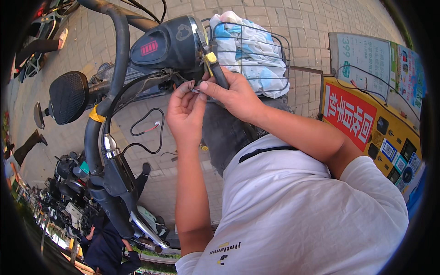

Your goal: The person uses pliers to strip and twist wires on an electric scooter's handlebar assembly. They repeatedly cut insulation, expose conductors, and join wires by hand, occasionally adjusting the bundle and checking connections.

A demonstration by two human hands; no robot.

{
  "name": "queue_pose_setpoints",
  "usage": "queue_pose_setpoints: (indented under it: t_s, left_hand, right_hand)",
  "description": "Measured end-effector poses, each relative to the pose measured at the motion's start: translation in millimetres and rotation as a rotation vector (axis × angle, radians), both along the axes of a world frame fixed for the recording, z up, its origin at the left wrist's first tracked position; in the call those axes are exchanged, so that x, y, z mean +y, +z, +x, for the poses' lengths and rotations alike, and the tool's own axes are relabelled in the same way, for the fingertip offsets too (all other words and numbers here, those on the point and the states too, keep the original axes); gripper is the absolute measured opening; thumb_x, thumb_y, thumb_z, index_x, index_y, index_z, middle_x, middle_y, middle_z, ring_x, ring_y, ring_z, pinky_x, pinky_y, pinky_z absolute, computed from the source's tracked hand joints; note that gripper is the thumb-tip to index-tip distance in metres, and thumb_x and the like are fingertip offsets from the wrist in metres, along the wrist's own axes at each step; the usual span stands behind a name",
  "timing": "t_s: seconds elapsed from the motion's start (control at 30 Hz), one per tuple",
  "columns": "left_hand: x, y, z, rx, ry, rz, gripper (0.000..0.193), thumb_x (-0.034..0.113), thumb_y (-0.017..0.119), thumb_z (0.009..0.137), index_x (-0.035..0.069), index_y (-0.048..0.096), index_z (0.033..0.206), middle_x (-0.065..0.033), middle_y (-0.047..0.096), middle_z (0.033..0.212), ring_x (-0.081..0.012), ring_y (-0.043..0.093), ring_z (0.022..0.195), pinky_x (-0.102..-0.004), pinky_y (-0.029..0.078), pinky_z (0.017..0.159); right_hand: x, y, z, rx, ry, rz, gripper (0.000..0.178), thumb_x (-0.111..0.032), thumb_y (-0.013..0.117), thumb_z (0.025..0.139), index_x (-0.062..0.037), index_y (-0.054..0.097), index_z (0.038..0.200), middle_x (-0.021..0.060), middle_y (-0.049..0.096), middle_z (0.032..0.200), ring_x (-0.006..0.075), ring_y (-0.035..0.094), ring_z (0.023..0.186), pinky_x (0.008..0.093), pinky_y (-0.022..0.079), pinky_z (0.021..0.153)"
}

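Right in front of me, a person in a white shirt [307, 215] bends over a two-wheeler's handlebar [121, 50], both bare hands close together just beside the dark display housing [162, 46] with its lit red battery symbol. The left hand [187, 112] has its thumb and fingertips pressed together, pinching some thin wires [196, 90], the other fingers curled in toward the palm. The right hand [240, 96] meets it from the other side, thumb stretched along to the same wires, while a black-and-yellow tool [219, 73] is gripped between its thumb and fingers; from here I can't tell exactly how its hidden fingers sit. So the wires are between the two hands, near the underside of the housing. A black loose cable [161, 130] loops out over the paving [302, 36], with a small white connector [157, 123] near the loop. Yellow tape [96, 114] wraps the bar, and farther along there is a black grip [112, 211] with a silver brake lever [146, 229]. Beyond the hands, a wire basket [289, 52] holds a crumpled white-and-blue bag [263, 68]. Off to the right stands a yellow cabinet [389, 121], well apart from the hands.
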State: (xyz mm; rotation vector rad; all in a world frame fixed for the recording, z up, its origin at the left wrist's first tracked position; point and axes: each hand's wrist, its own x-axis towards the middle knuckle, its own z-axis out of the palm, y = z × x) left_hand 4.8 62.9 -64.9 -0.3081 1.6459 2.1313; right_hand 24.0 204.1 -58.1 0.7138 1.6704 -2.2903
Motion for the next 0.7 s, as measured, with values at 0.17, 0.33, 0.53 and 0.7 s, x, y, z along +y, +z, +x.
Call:
queue_pose_setpoints:
  t_s: [0.17,0.33,0.53,0.7]
  left_hand:
    - [-2.2,-8.5,3.8,0.149,-0.031,-0.110,0.039,-0.009,0.066,0.085,-0.002,0.048,0.118,-0.0132,0.058,0.119,-0.0161,0.060,0.105,-0.0277,0.051,0.089]
    - [-1.9,-11.1,6.6,0.198,0.015,-0.134,0.037,-0.007,0.068,0.083,-0.002,0.050,0.115,-0.0132,0.061,0.117,-0.0164,0.061,0.104,-0.0306,0.049,0.093]
    - [-5.0,-9.3,7.5,0.148,0.030,-0.141,0.025,-0.001,0.063,0.089,-0.001,0.052,0.111,-0.0122,0.063,0.112,-0.0138,0.061,0.101,-0.0278,0.049,0.090]
    - [-7.5,-16.0,6.3,0.161,0.065,-0.111,0.019,0.003,0.061,0.093,-0.002,0.053,0.110,-0.0126,0.064,0.111,-0.0130,0.061,0.100,-0.0269,0.049,0.089]
  right_hand:
    - [-1.7,-0.8,-1.2,-0.005,0.019,0.139,0.024,-0.023,0.071,0.084,0.0002,0.063,0.083,0.0062,0.055,0.091,0.0154,0.054,0.082,0.0310,0.045,0.073]
    - [-1.0,-4.5,-1.1,0.069,0.075,0.336,0.021,-0.016,0.070,0.084,0.0014,0.061,0.091,0.0047,0.056,0.092,0.0131,0.055,0.087,0.0291,0.046,0.078]
    - [0.8,-10.3,0.1,0.119,0.131,0.440,0.019,-0.017,0.070,0.084,0.0002,0.063,0.087,0.0079,0.054,0.096,0.0183,0.055,0.090,0.0318,0.046,0.081]
    - [0.5,-10.9,3.0,0.145,0.146,0.458,0.018,-0.017,0.069,0.087,-0.0004,0.063,0.088,0.0079,0.055,0.098,0.0183,0.055,0.093,0.0321,0.045,0.083]
